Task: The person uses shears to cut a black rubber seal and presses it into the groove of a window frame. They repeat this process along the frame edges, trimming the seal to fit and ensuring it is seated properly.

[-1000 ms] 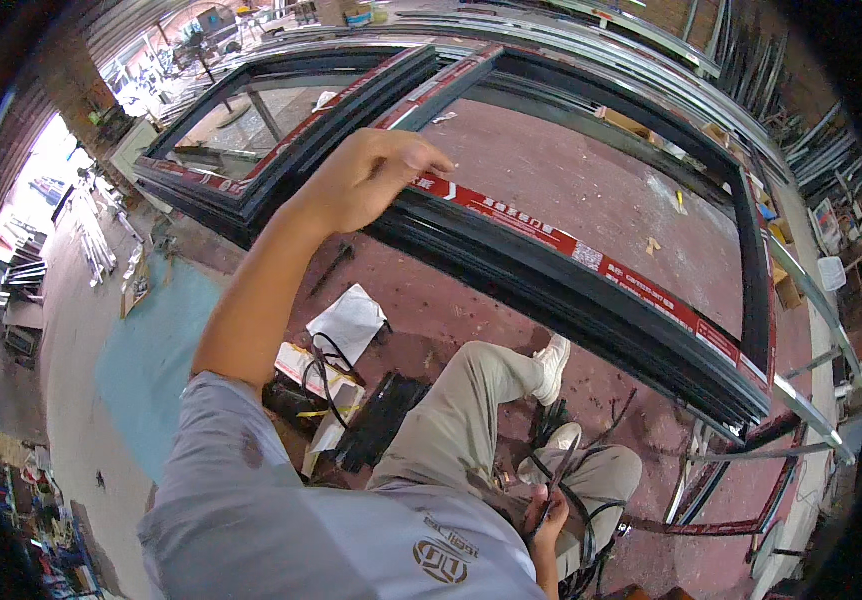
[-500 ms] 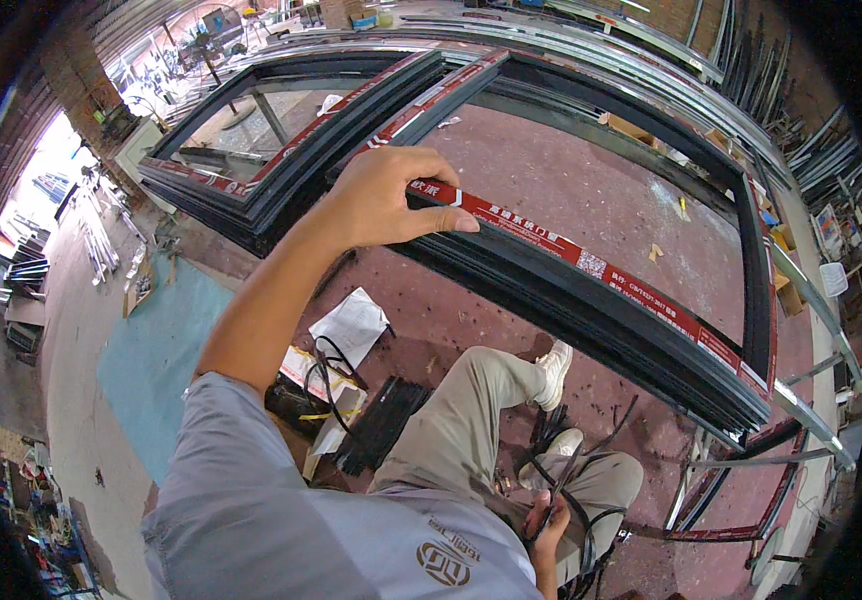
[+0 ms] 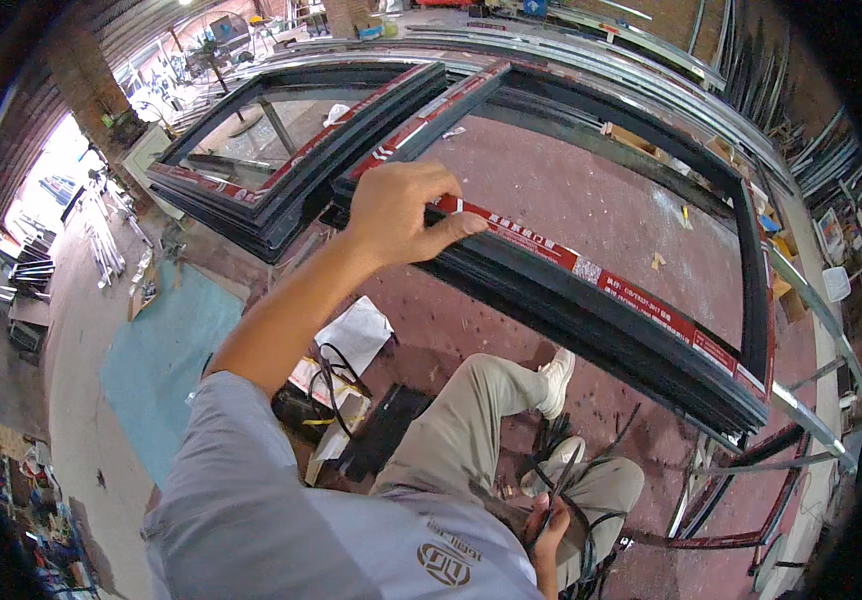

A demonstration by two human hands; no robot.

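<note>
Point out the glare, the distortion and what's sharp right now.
Head view: daylight washes out the opening at far left; head view: straight edges bow toward the picture's black rim; head view: the left hand and black window frame look fairly sharp.

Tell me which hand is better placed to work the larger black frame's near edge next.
Probably the left hand: it is at that frame, whereas the right hand is low by the knees, holding black strip.
</note>
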